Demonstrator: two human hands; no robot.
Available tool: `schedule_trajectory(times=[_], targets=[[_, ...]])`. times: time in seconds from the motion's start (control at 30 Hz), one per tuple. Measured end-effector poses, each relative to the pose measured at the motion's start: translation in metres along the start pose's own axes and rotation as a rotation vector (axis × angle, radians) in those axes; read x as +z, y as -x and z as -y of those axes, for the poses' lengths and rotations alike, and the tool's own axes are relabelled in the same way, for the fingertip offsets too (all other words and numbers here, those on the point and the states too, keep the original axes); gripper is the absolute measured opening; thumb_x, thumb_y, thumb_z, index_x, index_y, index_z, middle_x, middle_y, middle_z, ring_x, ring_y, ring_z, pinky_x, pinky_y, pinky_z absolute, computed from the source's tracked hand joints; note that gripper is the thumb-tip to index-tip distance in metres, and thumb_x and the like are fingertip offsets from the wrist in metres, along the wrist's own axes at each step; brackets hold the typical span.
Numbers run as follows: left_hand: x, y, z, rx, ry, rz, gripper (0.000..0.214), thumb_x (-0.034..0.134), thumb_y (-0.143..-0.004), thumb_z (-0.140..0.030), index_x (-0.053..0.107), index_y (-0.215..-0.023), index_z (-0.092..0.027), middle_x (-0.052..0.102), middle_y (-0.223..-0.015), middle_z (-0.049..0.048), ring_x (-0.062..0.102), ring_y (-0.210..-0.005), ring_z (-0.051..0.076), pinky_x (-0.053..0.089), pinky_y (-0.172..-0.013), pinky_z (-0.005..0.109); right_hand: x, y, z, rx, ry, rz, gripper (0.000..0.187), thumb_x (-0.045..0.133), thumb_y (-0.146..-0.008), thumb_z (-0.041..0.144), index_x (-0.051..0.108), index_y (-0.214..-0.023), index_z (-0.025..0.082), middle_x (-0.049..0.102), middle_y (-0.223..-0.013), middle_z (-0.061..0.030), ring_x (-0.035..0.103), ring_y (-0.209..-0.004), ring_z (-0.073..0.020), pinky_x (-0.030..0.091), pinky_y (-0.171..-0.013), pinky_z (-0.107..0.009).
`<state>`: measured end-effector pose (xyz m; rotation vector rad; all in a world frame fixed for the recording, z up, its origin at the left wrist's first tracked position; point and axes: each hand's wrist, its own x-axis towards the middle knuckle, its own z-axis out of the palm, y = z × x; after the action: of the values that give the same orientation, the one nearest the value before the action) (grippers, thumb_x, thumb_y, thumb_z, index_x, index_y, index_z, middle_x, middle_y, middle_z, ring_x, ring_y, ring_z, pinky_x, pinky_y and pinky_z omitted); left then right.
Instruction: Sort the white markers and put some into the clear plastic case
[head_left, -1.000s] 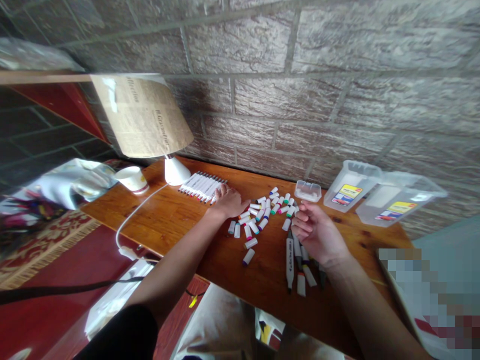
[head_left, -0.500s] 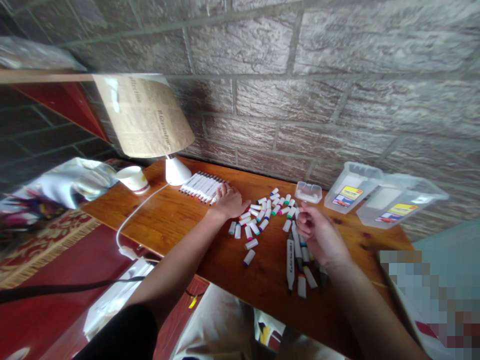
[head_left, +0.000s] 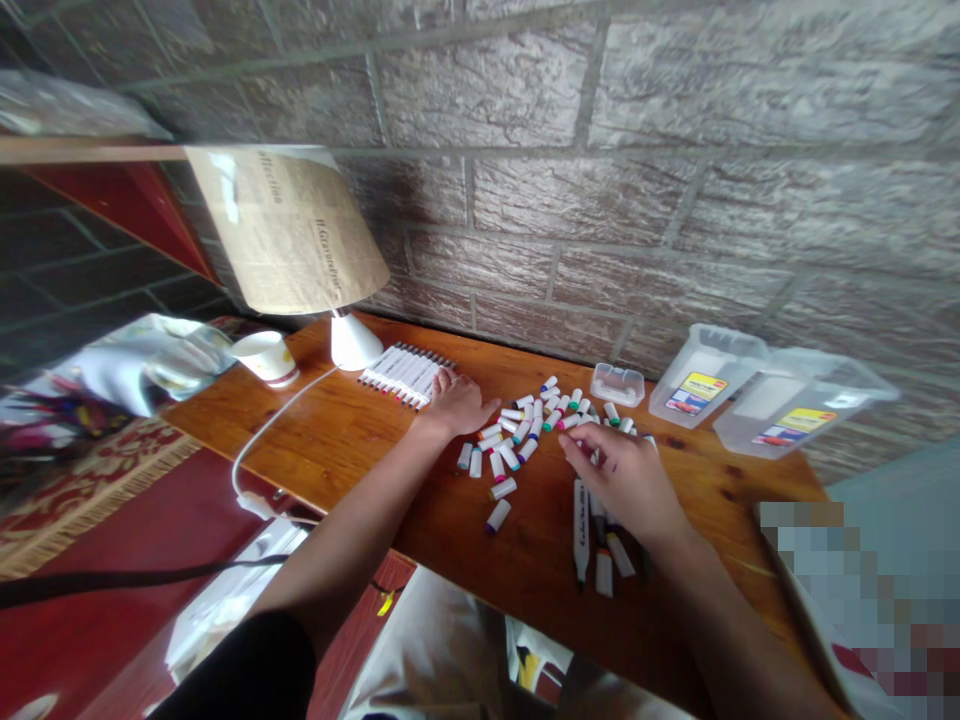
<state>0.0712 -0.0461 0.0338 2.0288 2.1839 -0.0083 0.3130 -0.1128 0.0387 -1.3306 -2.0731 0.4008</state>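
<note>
My left hand [head_left: 454, 404] lies flat on the wooden desk [head_left: 352, 430], fingers apart, its fingertips touching the near end of a neat row of white markers [head_left: 401, 372]. My right hand [head_left: 619, 478] is palm down over a small bunch of uncapped markers [head_left: 580, 520], fingers stretched out towards the scatter of loose coloured caps [head_left: 525, 425]. Nothing shows in its grip. The markers under its palm are partly hidden.
A small clear lid [head_left: 616, 384] and two clear plastic boxes [head_left: 705, 388] [head_left: 795, 402] stand by the brick wall. A white lamp [head_left: 352, 342] with a paper shade, its cable [head_left: 262, 430] and a paper cup [head_left: 264, 358] sit at the left.
My right hand has turned from raised and half curled to palm down, and dropped onto the markers beside the caps. My left hand has stayed put.
</note>
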Motion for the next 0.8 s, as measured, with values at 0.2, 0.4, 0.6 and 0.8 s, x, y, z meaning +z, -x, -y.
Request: schedule_trajectory(times=[0.2, 0.4, 0.6, 0.8], targets=[[0.001, 0.0, -0.001, -0.008, -0.034, 0.001, 0.086, 0.034, -0.096, -0.063, 0.045, -0.144, 0.008, 0.033, -0.156, 0.0363, 0.018, -0.153, 0.045, 0.017, -0.123, 0.054, -0.004, 0.001, -0.009, 0.068, 0.211, 0.151, 0.008, 0.063, -0.09, 0.032, 0.069, -0.088, 0.028, 0.075, -0.081, -0.0025, 0.068, -0.071, -0.0223, 0.044, -0.068, -0.033], [0.003, -0.001, 0.0, 0.029, -0.031, -0.115, 0.074, 0.035, -0.099, -0.056, 0.05, -0.142, 0.001, 0.04, -0.156, 0.0298, 0.025, -0.152, 0.04, 0.021, -0.123, 0.05, -0.003, 0.002, -0.006, 0.122, 0.202, 0.228, 0.006, 0.065, -0.09, 0.031, 0.07, -0.087, 0.029, 0.076, -0.083, -0.0029, 0.07, -0.079, -0.0237, 0.044, -0.07, -0.033], [0.004, -0.002, -0.004, 0.236, 0.051, -0.097, 0.065, 0.028, -0.103, -0.046, 0.041, -0.151, -0.005, 0.04, -0.16, 0.0203, 0.027, -0.154, 0.026, 0.021, -0.124, 0.038, -0.002, 0.004, -0.005, 0.135, 0.246, 0.238, 0.009, 0.068, -0.089, 0.036, 0.071, -0.09, 0.027, 0.076, -0.082, -0.0017, 0.069, -0.077, -0.0213, 0.042, -0.069, -0.03], [0.009, -0.001, -0.013, 0.399, 0.206, 0.007, 0.069, 0.02, -0.104, -0.047, 0.031, -0.157, -0.004, 0.03, -0.166, 0.0126, 0.022, -0.156, 0.018, 0.015, -0.125, 0.025, -0.007, 0.005, 0.005, 0.145, 0.269, 0.329, 0.017, 0.074, -0.084, 0.041, 0.067, -0.087, 0.026, 0.074, -0.08, -0.0013, 0.067, -0.075, -0.022, 0.036, -0.064, -0.031]])
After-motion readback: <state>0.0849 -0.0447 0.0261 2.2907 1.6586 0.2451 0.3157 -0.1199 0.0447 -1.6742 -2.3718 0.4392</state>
